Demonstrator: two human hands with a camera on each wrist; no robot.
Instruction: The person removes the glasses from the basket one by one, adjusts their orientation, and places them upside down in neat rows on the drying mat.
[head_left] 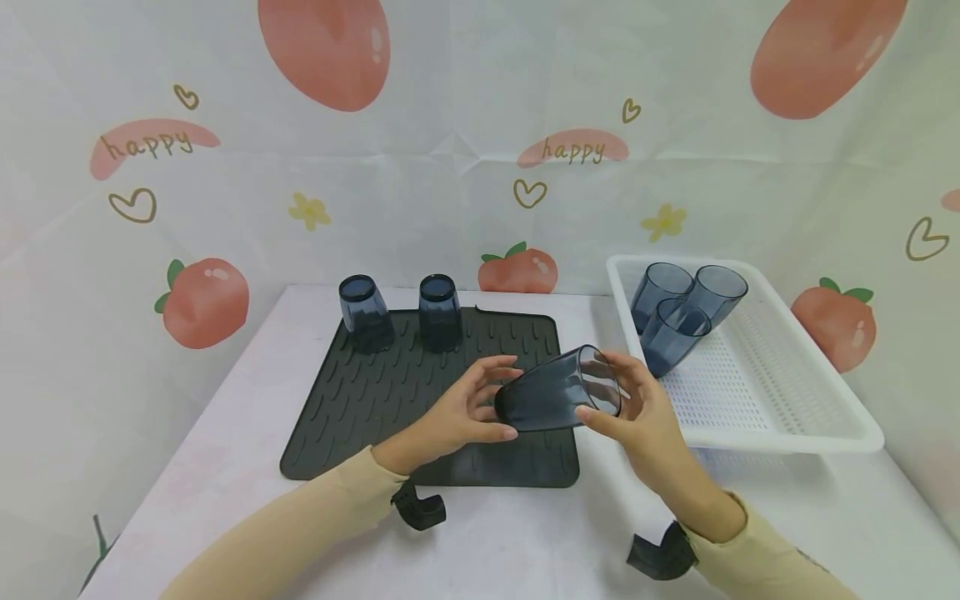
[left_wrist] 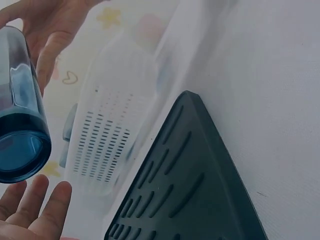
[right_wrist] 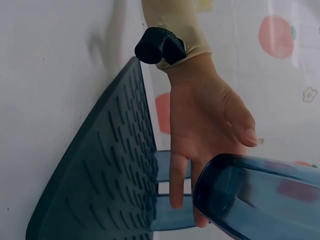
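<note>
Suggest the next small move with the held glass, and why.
Probably close the left hand round the held glass near its base: those fingers look open, while the right hand grips the rim end. That could help turn it mouth-down, like the two glasses on the mat.

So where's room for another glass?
On the black mat, in front of two upturned glasses; in the white basket, front right. Crowded: the basket's back left, with three glasses, and over the mat's right edge, where the right hand holds a glass.

Long beige sleeves (head_left: 307,525), black angular wrist devices (head_left: 666,557)
</note>
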